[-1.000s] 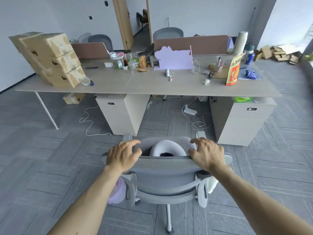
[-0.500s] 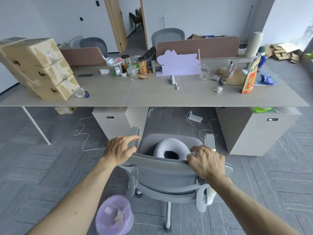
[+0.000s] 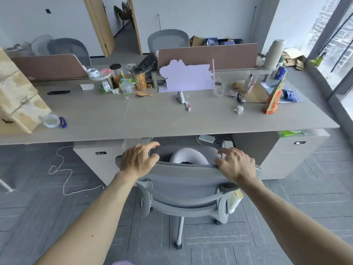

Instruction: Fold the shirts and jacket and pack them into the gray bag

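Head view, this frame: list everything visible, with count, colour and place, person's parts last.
office chair: one, grey, at the near desk edge
ring cushion: one, white, on the chair seat
desk: one, beige, across the middle
cardboard boxes: a stack, tan, desk's left end
snack bag: one, orange-red, upright, desk's right
jars: two, clear with dark lids, desk's rear centre
cutout: one, lilac, against the brown divider
cable: one, white, floor at left
shirts, jacket, gray bag: none visible
left hand: on the chair's backrest top
right hand: on the backrest top

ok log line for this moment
left hand: on chair backrest | right hand: on backrest | shirts, jacket, bag: not visible
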`<control>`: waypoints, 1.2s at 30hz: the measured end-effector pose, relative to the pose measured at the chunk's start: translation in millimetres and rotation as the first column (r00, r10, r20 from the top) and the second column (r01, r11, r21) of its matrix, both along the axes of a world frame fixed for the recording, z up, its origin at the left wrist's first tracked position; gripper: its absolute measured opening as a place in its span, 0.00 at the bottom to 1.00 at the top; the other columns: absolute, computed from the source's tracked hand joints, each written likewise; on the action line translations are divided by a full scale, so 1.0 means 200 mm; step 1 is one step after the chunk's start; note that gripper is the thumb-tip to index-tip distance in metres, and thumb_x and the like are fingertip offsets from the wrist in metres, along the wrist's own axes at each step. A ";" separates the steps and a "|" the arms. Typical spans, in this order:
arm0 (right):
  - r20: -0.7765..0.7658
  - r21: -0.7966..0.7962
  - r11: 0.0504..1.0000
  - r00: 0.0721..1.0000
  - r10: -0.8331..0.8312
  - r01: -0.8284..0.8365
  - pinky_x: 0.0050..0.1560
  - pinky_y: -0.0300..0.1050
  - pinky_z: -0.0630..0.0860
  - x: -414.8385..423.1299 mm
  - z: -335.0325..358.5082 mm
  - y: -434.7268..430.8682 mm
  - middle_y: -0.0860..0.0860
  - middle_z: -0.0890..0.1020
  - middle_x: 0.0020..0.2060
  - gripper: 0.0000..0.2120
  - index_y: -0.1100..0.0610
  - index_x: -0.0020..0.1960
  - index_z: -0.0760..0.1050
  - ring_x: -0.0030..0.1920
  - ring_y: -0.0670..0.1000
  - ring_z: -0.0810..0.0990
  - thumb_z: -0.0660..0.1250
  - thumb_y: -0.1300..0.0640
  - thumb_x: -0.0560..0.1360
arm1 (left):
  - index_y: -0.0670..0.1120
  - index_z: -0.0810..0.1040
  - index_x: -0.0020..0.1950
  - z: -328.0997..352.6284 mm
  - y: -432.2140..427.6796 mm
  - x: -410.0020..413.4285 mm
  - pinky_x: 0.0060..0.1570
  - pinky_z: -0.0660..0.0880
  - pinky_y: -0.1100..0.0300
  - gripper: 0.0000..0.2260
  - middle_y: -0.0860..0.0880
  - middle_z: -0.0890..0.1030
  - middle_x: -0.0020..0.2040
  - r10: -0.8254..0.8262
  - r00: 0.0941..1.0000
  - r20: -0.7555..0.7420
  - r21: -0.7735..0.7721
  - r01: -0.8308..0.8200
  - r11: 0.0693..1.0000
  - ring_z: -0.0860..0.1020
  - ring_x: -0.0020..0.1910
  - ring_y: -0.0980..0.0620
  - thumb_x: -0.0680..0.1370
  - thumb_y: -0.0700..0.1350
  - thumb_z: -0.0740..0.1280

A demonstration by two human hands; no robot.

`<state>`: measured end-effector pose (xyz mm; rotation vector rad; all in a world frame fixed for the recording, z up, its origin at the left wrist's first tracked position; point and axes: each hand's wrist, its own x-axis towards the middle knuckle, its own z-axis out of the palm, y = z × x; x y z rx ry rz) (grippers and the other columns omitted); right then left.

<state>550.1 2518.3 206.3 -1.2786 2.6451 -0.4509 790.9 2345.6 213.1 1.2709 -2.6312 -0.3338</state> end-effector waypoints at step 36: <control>-0.112 0.105 0.994 0.994 0.020 -0.008 0.59 0.52 0.69 -0.69 0.04 -0.76 0.52 0.76 0.64 0.21 0.49 0.66 0.73 0.63 0.56 0.73 0.56 0.47 0.76 | 0.52 0.72 0.71 0.02 -0.65 -0.64 0.62 0.69 0.48 0.30 0.51 0.72 0.70 0.103 0.980 0.171 -0.020 -0.101 0.995 0.71 0.67 0.46 0.72 0.57 0.47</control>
